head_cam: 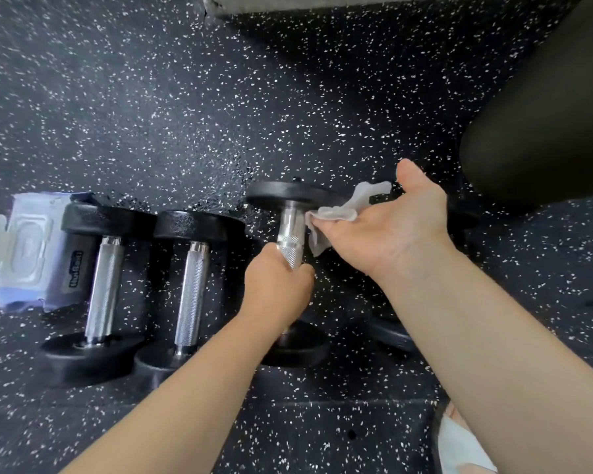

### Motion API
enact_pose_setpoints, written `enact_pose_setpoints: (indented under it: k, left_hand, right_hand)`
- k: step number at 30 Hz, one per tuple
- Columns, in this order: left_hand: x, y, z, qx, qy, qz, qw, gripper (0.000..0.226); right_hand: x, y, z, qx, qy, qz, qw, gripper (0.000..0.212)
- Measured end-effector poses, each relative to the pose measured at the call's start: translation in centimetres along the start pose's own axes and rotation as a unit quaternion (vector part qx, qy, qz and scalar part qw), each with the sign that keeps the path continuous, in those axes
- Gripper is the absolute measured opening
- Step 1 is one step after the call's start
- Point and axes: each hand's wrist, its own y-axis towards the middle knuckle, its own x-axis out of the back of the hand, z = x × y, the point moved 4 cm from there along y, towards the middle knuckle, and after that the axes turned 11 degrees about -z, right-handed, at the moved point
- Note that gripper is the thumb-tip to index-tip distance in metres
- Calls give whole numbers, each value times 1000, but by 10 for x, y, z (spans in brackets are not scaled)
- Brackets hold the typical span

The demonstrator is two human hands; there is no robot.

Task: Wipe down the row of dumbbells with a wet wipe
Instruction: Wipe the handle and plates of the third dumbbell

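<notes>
A row of black dumbbells with knurled silver handles lies on the speckled rubber floor. My left hand [276, 289] grips the handle of the third dumbbell [290, 234] and tilts its far end up. My right hand [387, 230] holds a crumpled white wet wipe [332, 215] against the upper part of that handle, just below the far black head. The first dumbbell [103, 289] and second dumbbell [190, 292] lie flat to the left. A fourth dumbbell [394, 336] lies mostly hidden under my right forearm.
A wet wipe pack [28, 251] with its lid flipped open lies left of the row. A large black rounded object [545, 131] stands at the right. A grey ledge [356, 1] runs along the top edge. A white shoe [459, 443] shows at bottom right.
</notes>
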Motion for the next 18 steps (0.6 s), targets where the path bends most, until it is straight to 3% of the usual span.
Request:
enact_pose_setpoints:
  k: [4, 7, 10, 13, 15, 18]
  left_hand:
    - [-5, -19, -9, 91, -179, 122, 972, 17]
    - [-13, -28, -15, 180, -272, 264, 908, 25]
    - [-16, -33, -17, 235, -286, 340, 864, 20]
    - [-17, -30, -15, 222, -236, 284, 902, 12]
    - [-17, -23, -13, 184, -196, 214, 939, 26]
    - [-19, -16, -12, 136, -183, 161, 960, 39]
  right_hand:
    - [8, 15, 0, 7, 2, -4, 1000, 57]
    - [21, 25, 5, 19, 3, -28, 999, 55]
    - [25, 28, 7, 17, 7, -19, 1000, 29]
    - [26, 30, 9, 20, 1, -10, 1000, 15]
    - [25, 31, 9, 15, -10, 9, 1000, 16]
    - [25, 36, 10, 11, -42, 14, 999, 20]
